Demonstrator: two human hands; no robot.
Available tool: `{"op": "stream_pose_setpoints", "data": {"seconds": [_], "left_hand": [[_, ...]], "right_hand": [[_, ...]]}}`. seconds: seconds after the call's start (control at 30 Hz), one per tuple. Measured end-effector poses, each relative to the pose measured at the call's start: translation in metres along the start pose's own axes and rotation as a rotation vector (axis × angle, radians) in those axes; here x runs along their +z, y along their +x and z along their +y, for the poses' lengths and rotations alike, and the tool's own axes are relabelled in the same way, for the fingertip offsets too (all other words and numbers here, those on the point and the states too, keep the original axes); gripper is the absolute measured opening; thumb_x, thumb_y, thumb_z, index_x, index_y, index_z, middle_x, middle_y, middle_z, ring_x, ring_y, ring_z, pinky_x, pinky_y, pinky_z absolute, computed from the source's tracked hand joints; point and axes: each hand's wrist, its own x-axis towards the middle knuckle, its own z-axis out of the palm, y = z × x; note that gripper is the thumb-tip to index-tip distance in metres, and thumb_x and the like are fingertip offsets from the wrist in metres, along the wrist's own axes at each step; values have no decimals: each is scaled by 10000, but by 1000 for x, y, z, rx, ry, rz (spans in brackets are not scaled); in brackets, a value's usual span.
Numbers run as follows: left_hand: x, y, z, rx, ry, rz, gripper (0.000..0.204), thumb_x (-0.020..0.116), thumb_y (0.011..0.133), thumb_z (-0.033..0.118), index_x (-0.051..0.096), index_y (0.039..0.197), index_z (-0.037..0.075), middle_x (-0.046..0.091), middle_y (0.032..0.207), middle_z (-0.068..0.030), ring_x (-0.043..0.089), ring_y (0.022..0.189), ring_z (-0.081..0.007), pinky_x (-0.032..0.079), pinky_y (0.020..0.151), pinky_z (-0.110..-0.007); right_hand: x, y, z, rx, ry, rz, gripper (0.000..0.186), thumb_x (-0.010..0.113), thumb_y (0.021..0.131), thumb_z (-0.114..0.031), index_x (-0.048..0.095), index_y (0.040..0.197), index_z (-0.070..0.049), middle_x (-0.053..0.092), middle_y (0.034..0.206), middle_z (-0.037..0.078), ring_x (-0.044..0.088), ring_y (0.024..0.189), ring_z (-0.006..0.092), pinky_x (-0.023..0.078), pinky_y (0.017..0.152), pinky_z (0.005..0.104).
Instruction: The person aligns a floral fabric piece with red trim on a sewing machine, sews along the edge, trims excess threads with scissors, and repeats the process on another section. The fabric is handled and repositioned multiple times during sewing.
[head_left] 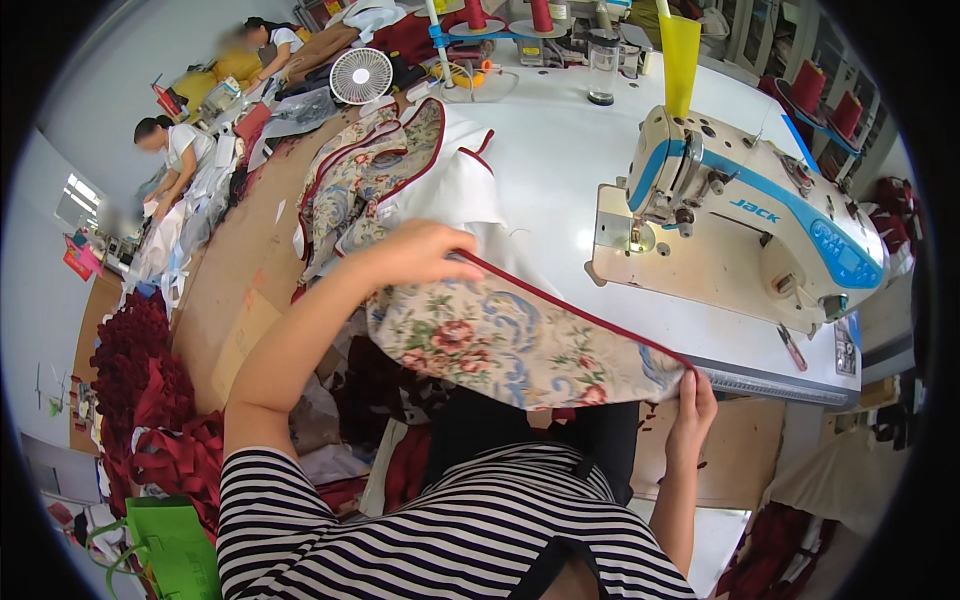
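A floral fabric piece (520, 345) with dark red binding along its upper edge is stretched between my hands, over my lap and the table's front edge. My left hand (425, 253) grips the bound edge at its left end, fingers closed. At the lower right, my right hand (692, 400) pinches the narrow corner. More bound floral fabric (370, 175) with white cloth (455, 185) lies heaped on the table beyond my left hand. The white and blue sewing machine (740, 200) stands to the right, apart from both hands.
Thread snips (792, 347) lie near the table's right front edge. A yellow cup (680, 65), a glass jar (603, 68) and red thread cones (478, 15) stand at the back. A small fan (361, 77) sits back left. Red fabric strips (150, 390) pile at left; two people work farther off.
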Motion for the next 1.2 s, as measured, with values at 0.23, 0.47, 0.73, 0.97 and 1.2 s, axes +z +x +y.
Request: {"op": "stream_pose_setpoints", "data": {"seconds": [0.23,0.47,0.73,0.97,1.2], "left_hand": [[-8,14,50,120,-325,-19,179,670,841,223,630,855,50,578,710,-82,523,614,-223,423,598,-309],[6,42,89,151,-222,-154,206,659,853,247,630,827,45,591,700,-72,522,634,-165,420,602,-298],[-41,31,13,-28,-327,-177,264,628,878,299,613,804,46,511,667,29,430,652,-69,379,606,-253],[-47,41,7,-83,-373,-263,294,531,929,297,594,815,33,495,713,38,408,686,-72,377,630,-255],[-26,36,48,240,-466,-189,159,577,902,184,596,873,28,567,818,-19,501,771,-113,410,700,-260]], "right_hand": [[45,6,-61,-455,-489,-380,589,644,834,-297,464,1327,-31,519,1293,149,448,1223,297,345,1020,375],[96,23,-86,-310,-345,-345,172,650,872,-158,660,965,-13,622,647,76,530,544,111,459,565,231],[34,9,-36,-266,-339,-67,184,617,907,-172,648,959,2,618,714,53,494,659,73,439,636,216],[20,13,-26,-139,-345,-97,230,606,918,-206,645,971,15,609,721,56,493,688,75,441,655,229],[76,37,-76,-619,-565,-372,521,669,809,-341,563,1198,-11,588,1138,189,510,1106,328,405,942,394]]}}
